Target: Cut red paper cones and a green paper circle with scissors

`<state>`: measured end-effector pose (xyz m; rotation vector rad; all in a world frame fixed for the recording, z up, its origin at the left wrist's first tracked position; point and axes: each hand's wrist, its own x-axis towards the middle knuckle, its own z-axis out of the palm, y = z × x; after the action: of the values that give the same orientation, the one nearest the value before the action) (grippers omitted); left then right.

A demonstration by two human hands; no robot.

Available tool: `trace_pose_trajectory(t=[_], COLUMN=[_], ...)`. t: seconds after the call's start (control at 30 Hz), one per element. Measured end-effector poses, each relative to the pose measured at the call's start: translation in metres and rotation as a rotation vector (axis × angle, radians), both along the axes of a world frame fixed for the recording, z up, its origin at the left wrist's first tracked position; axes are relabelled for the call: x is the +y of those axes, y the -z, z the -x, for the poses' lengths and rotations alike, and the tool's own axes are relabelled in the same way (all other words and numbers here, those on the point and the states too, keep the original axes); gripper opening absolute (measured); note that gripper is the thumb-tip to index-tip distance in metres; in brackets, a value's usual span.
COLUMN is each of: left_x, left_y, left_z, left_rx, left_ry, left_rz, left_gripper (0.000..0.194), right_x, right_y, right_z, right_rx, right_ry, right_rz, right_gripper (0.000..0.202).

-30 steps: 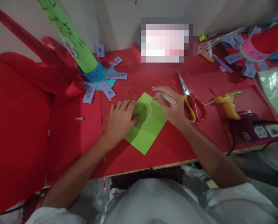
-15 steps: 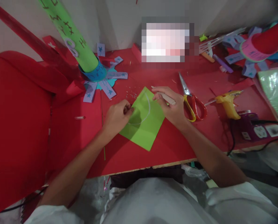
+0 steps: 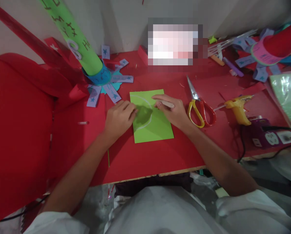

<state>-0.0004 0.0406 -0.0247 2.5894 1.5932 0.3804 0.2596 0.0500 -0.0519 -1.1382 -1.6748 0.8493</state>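
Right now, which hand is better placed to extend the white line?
Your right hand, likely: it holds the pale pen near that line; your left hand is at the left edge of the green paper.

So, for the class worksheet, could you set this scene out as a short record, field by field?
Surface: red tabletop
Workpiece: green sheet, lying flat
Marking: white curve on the sheet
Left hand: fingers curled at the sheet's left edge; grip unclear
Right hand: holds a pale pen-like tool over the sheet; tip contact unclear
To the right: scissors, then a yellow glue gun
Back left: green tube with dark lettering
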Motion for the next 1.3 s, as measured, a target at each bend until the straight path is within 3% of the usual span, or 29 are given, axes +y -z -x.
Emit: trace_pose_trajectory(t=[0.1,0.23,0.4,0.67,1.3], left_x=[0.004,0.006,0.007,0.007,0.006], left_y=[0.008,0.016,0.022,0.023,0.024], left_z=[0.002,0.003,0.003,0.002,0.003], left_rx=[0.037,0.066,0.096,0.106,0.074], left_ry=[0.225,0.320,0.316,0.304,0.294], left_rz=[-0.118,-0.183,-0.233,-0.226,-0.190], left_gripper=[0.033,0.033,0.032,0.034,0.041], right_x=[0.002,0.014,0.022,0.020,0.016], right_y=[-0.005,-0.002,0.003,-0.002,-0.004], right_z=[0.003,0.006,0.006,0.006,0.005], right_rx=[0.090,0.154,0.056,-0.043,-0.035], right_ry=[0.019,0.062,0.044,0.040,0.039], right_rz=[0.013,0.052,0.142,0.141,0.138], right_gripper=[0.036,0.038,0.028,0.021,0.016])
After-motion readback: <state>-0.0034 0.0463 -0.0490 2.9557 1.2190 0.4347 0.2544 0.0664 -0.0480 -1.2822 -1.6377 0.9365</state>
